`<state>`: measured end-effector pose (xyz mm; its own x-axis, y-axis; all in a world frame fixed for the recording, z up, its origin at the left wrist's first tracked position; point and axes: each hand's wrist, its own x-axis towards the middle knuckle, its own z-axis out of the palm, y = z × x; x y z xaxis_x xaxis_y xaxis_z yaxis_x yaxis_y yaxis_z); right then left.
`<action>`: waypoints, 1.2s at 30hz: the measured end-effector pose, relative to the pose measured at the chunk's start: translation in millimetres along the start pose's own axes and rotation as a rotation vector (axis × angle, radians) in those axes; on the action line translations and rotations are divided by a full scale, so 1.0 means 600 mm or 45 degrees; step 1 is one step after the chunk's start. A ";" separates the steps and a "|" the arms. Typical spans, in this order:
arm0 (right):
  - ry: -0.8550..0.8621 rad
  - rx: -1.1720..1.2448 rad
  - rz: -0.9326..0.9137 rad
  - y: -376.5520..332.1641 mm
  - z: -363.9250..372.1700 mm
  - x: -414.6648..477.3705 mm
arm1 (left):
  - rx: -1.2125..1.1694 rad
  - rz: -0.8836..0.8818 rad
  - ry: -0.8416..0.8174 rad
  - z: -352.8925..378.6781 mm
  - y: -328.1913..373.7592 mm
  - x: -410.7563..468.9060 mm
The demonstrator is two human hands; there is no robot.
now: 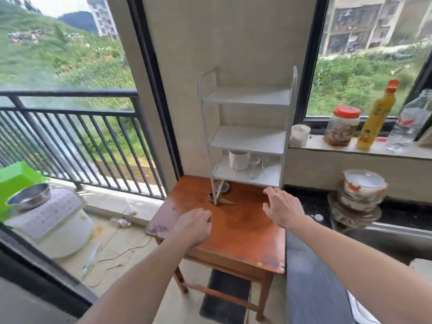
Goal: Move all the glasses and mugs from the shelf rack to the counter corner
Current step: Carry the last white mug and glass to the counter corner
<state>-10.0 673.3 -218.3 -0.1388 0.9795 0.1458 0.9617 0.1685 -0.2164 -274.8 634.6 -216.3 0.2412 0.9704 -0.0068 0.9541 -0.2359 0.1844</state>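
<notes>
A white three-tier shelf rack (247, 139) stands at the back of a small wooden table (236, 232). On its lowest tier sit a white mug (238, 160) and, to its right, clear glasses (258, 163) that are blurred together. The two upper tiers hold nothing. My left hand (195, 226) hovers over the table's left part with its fingers curled and nothing in it. My right hand (281, 208) is in front of the rack's lower right with fingers spread, holding nothing.
A dark counter (311, 202) with stacked bowls (360, 195) and a sink (397, 239) lies to the right. The window sill (350, 148) carries a cup, a jar and bottles. A small glass dish (222, 187) lies under the rack. A rice cooker (53, 220) stands on the balcony at the left.
</notes>
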 end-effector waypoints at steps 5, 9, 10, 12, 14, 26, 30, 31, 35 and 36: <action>0.018 0.196 0.156 0.012 0.049 0.103 | -0.058 0.031 -0.041 0.012 -0.014 0.121; 0.068 0.519 0.449 0.022 0.087 0.192 | -0.160 0.001 -0.059 0.012 -0.016 0.215; 0.086 0.615 0.531 0.026 0.095 0.213 | -0.192 -0.010 -0.052 0.011 -0.015 0.237; 0.145 0.805 0.677 0.038 0.107 0.249 | -0.269 -0.027 -0.044 0.015 -0.010 0.277; 0.230 0.918 0.756 0.052 0.113 0.278 | -0.344 -0.042 -0.038 0.017 -0.005 0.309; 0.484 0.961 0.867 0.022 0.128 0.340 | -0.962 -0.307 -0.111 0.033 0.003 0.481; 0.434 0.868 0.785 0.015 0.139 0.336 | -1.118 -0.369 -0.151 0.038 -0.002 0.498; 0.429 0.837 0.773 0.014 0.141 0.337 | -1.127 -0.396 -0.140 0.039 -0.006 0.498; 0.364 0.785 0.770 0.010 0.147 0.348 | -1.092 -0.428 -0.119 0.041 -0.022 0.481; 0.360 0.801 0.775 0.008 0.148 0.350 | -1.100 -0.412 -0.121 0.042 -0.026 0.474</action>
<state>-55.2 889.8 -274.5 0.4915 0.8696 0.0474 0.5325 -0.2570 -0.8065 -216.4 913.0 -245.7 0.0363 0.9652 -0.2591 0.5231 0.2026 0.8278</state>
